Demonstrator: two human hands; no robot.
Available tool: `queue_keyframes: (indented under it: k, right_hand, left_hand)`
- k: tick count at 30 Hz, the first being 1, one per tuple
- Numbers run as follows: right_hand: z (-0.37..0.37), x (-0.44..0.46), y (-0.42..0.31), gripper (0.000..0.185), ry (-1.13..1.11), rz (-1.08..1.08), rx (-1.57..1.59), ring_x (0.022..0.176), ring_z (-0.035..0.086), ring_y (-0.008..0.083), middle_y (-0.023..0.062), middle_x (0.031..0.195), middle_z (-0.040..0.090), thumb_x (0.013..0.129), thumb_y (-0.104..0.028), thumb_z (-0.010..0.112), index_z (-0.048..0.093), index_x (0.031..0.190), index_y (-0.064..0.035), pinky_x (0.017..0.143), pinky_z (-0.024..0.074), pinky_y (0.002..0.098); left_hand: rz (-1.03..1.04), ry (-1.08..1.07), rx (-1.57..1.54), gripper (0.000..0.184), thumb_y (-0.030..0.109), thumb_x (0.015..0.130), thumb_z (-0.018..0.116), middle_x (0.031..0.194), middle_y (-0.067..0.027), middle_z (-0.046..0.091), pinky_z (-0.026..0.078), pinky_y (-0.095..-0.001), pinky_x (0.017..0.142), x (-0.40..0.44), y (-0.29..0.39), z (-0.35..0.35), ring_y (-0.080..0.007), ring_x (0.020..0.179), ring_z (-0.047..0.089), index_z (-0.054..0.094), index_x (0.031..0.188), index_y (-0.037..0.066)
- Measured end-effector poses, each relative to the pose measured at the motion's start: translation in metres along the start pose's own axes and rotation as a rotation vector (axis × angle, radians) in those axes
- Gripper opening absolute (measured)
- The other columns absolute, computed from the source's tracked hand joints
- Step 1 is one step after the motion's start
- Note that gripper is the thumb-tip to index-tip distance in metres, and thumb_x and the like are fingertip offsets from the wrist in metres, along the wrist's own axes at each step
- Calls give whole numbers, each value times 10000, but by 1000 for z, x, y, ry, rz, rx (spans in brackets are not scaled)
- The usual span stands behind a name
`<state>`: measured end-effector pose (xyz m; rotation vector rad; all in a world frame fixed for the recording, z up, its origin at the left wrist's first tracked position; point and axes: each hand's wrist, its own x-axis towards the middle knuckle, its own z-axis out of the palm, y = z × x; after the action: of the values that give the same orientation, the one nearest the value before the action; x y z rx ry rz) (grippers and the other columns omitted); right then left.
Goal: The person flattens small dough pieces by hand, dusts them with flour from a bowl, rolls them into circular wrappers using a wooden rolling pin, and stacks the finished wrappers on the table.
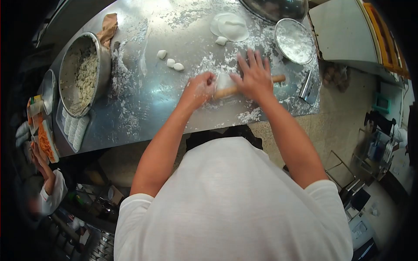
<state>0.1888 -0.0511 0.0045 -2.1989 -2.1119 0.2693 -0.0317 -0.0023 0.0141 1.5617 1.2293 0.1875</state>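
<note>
A small flattened round of dough (224,81) lies on the floured metal table, with a wooden rolling pin (226,92) across its near edge. My left hand (199,90) is closed at the dough's left edge, thumb and fingers pinching it there. Flat over the pin rests my right hand (254,78), fingers spread and pointing away from me, palm pressing on the wood. Beyond the hands, a few small dough pieces (170,63) sit to the left. Another dough piece (221,41) is beside a pile of rolled wrappers (230,27).
A big metal bowl of filling (99,61) stands on the left, by a tray of folded dumplings (78,135). A bowl of flour (294,41) and a metal cylinder (307,89) are on the right. A co-worker (50,187) is at lower left, near shredded orange food (45,139).
</note>
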Motion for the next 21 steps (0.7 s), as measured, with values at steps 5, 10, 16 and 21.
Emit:
queue_keyframes:
  k: [5,10,16,21]
  right_hand:
    - [-7,3,-3,695,176,4,28,1523,302,410,211,1639,345,967,-523,566,451,1553,-167,1243,171,591]
    - [15,-118,14,599,73,-24,93,1519,309,399,183,1630,372,945,-476,614,588,1448,-153,1240,172,581]
    - [0,-42,-3,661,18,-13,14,1532,290,388,176,1644,354,958,-537,575,519,1513,-182,1251,160,568]
    - [4,19,-7,707,131,28,4,1539,278,393,176,1664,315,985,-593,506,444,1563,-190,1254,160,583]
  left_hand:
    - [332,173,308,296,208,881,738,868,-168,715,538,-423,749,17,2,12,-332,778,677,706,1097,9]
    - [320,188,229,195,151,901,695,853,-152,692,523,-413,775,3,2,13,-309,834,662,696,1048,22]
    - [-82,-126,-274,216,134,911,658,880,-123,695,526,-356,774,-6,-19,14,-214,820,660,678,1096,22]
    - [258,123,104,237,136,912,657,850,-137,705,530,-393,772,11,7,11,-234,823,673,682,1114,14]
